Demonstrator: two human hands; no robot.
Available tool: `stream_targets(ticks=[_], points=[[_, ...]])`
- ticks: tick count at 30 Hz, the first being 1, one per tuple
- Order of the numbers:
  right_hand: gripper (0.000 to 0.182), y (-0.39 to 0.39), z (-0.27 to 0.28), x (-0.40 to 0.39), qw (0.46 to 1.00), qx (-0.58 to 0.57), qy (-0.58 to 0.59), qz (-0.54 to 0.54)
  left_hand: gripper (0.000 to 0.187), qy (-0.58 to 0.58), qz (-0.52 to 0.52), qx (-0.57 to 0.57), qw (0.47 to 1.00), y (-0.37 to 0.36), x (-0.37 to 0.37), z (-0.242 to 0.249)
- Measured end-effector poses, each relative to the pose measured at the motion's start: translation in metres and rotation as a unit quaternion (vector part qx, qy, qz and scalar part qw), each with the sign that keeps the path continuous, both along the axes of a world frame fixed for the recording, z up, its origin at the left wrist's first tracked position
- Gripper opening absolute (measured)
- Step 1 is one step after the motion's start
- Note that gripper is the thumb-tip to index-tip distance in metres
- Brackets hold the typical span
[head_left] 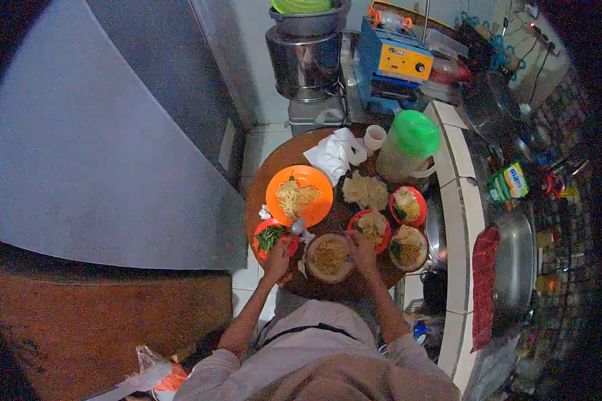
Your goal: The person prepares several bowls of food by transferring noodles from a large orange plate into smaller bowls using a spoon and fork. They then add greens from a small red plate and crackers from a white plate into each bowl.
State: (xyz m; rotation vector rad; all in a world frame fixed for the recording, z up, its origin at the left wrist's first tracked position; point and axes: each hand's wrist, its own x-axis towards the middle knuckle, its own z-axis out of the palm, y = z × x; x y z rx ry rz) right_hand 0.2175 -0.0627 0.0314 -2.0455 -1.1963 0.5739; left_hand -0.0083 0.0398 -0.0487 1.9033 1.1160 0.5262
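Note:
My left hand (278, 259) is closed around a metal spoon (297, 226), its bowl pointing up toward the orange plate (326, 188) of noodles (292, 199). Beside that hand sits a red bowl of chopped greens (269, 238). My right hand (362, 254) is closed at the right rim of a bowl of noodles (330, 258); a thin thing seems to stick out of its fingers, too small to name. Just beyond the right hand stands a red bowl (372, 229) with noodles and a pale cracker.
Two more filled bowls, one red (408, 204) and one pale (409, 247), stand on the right of the round table. Behind them are crackers (366, 191), a green-lidded pitcher (411, 140), a cup (375, 136) and a white plastic bag (333, 155). A tiled counter (459, 234) borders the right side.

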Motion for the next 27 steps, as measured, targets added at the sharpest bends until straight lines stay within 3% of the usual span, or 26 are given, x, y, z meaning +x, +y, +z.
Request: stream_targets(ticks=[2,5,6,8,10,13,14,15,17,19,20,22,24,27], points=[[0.022,0.016,0.001,0.002,0.998,-0.013,-0.066,0.006,0.031,-0.011,0.024,0.008,1.000,0.001,-0.001,0.004],[0.023,0.044,-0.036,0.011,0.997,0.067,0.023,-0.013,0.031,-0.002,0.025,-0.023,0.999,0.001,-0.004,0.020],[0.024,0.055,-0.066,0.022,0.995,0.092,-0.023,0.011,0.031,0.013,0.027,0.013,0.999,0.002,-0.004,0.024],[0.025,0.071,-0.074,0.027,0.990,0.122,-0.069,0.037,0.032,0.028,0.031,0.055,0.998,0.007,-0.008,0.022],[0.027,0.085,-0.052,0.023,0.986,0.021,-0.166,0.020,0.034,0.094,0.017,0.075,0.993,0.015,-0.015,0.005],[0.026,0.108,-0.056,0.027,0.991,0.022,-0.128,0.031,0.036,0.060,-0.001,0.178,0.982,0.031,-0.011,0.001],[0.026,0.112,-0.058,0.029,0.991,0.023,-0.130,0.031,0.039,0.159,0.019,0.049,0.986,0.028,-0.008,0.003],[0.026,0.117,-0.053,0.028,0.988,0.004,-0.149,0.032,0.039,0.155,0.020,0.051,0.986,0.035,-0.006,-0.009],[0.025,0.125,-0.066,0.031,0.985,-0.012,-0.166,0.033,0.041,0.158,-0.014,0.201,0.967,0.046,-0.006,-0.043],[0.024,0.133,-0.118,0.035,0.985,0.008,-0.167,0.042,0.042,0.175,-0.014,0.171,0.969,0.054,0.014,-0.002],[0.024,0.134,-0.107,0.033,0.986,0.008,-0.164,0.040,0.043,0.193,-0.014,0.140,0.971,0.059,0.025,0.015],[0.025,0.131,-0.076,0.024,0.985,-0.117,-0.121,0.045,0.042,0.169,-0.015,0.140,0.975,0.069,0.033,0.009],[0.025,0.125,-0.080,0.023,0.986,-0.088,-0.134,0.044,0.042,0.143,-0.018,0.138,0.980,0.076,0.042,0.006],[0.027,0.123,-0.088,0.024,0.987,-0.067,-0.144,0.028,0.029,0.222,-0.003,0.082,0.972,0.089,0.057,0.008]])
